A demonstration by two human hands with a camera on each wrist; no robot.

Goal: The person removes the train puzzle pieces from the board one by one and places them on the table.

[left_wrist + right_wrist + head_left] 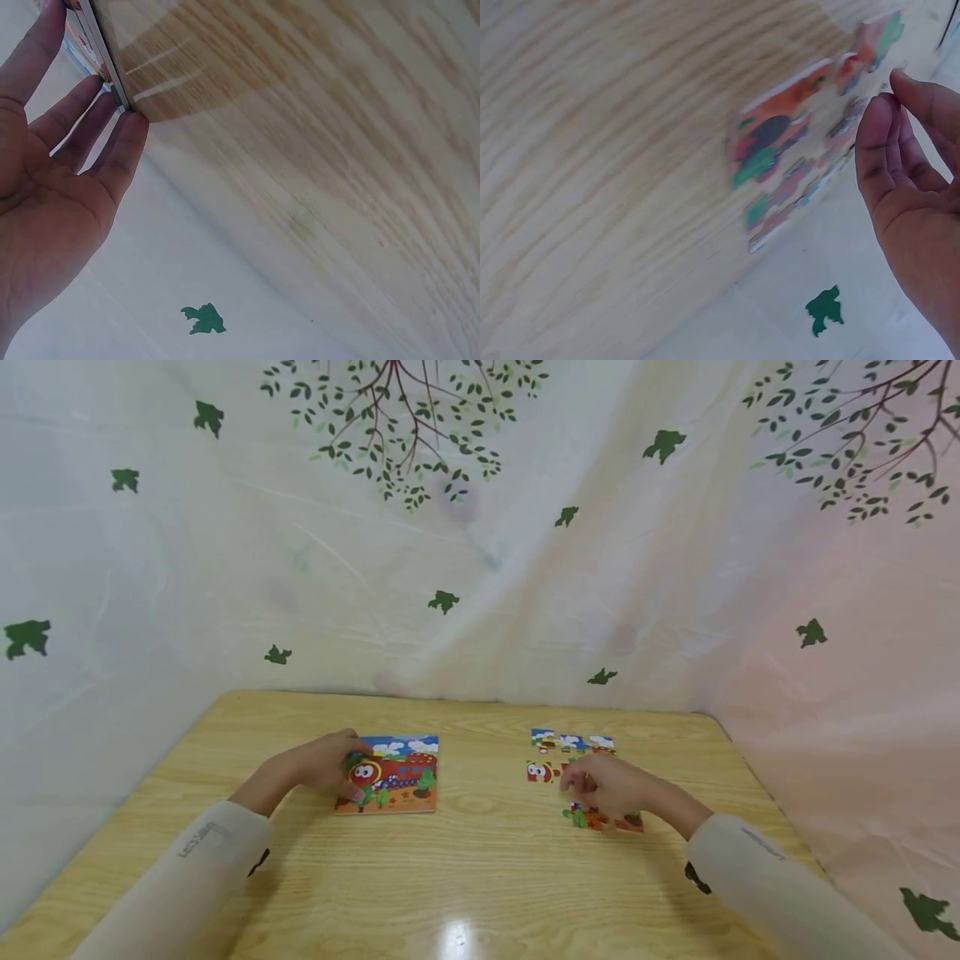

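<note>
A square picture board (pixel 401 781) with a smiling red cartoon vehicle lies left of the table's middle. My left hand (pixel 330 766) rests at its left side, thumb toward the near part and fingers toward the far corner. Seen from the left wrist, fingertips (pixel 135 124) touch the board's edge. My right hand (pixel 603 782) hovers over loose puzzle pieces (pixel 572 742) on the right, covering some. Its thumb and fingers (pixel 876 131) are loosely bent, the tips close together, with no piece visible between them. A piece with cartoon eyes (pixel 538 771) lies left of this hand.
Both hands work over a wood-grain table (pixel 480 877). A pale curtain (pixel 480 635) printed with branches and green birds hangs behind and along its sides. Other puzzle pieces (pixel 588 818) lie under and in front of the right hand.
</note>
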